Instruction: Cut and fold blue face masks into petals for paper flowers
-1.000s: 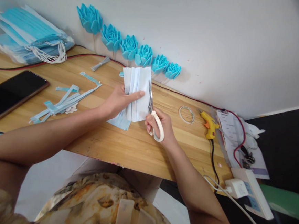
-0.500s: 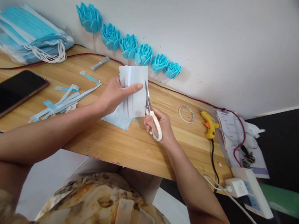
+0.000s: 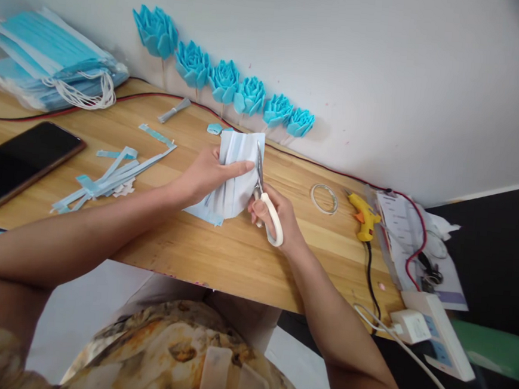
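My left hand pinches a pale, pleated piece of face mask material, thumb on top and fingers behind it. My right hand holds white-handled scissors, their blades pointing away from me along the right side of the piece. The blades reach into the material near its right edge. Beneath the held piece, a blue sheet lies on the wooden table, partly covered. Cut blue and white strips lie in a heap left of my left hand.
Blue flowers on sticks stand along the wall. Stacked masks and a phone are at left. On the right are a wire coil, a yellow glue gun and a power strip. A cable runs along the back.
The held mask piece and my left hand have shifted right and slightly towards me. A small blue piece behind it has come into view. My right hand has barely moved.
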The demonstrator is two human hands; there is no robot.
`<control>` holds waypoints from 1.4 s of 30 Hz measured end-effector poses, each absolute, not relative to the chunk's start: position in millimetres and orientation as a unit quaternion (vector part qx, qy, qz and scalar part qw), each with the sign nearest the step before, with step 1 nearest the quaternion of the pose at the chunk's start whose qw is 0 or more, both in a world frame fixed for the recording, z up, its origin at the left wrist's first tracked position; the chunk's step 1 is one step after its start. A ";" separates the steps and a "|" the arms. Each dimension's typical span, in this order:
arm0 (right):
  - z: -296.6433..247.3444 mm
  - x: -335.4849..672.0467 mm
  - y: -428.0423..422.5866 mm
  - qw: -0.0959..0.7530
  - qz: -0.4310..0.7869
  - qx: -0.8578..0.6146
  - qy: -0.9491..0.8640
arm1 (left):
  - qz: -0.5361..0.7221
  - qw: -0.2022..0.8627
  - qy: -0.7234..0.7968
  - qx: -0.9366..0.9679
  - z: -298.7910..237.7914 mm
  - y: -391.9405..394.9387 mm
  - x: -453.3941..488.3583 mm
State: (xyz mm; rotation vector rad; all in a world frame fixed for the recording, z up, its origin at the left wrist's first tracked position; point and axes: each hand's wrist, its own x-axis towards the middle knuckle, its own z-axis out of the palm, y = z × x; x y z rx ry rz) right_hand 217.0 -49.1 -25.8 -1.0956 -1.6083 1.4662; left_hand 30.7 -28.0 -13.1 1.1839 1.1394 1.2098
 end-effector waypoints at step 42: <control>-21.4 215.0 -53.4 0.368 0.522 -0.432 -0.637 | 0.504 0.544 0.471 0.477 -16.9 -28.8 32.2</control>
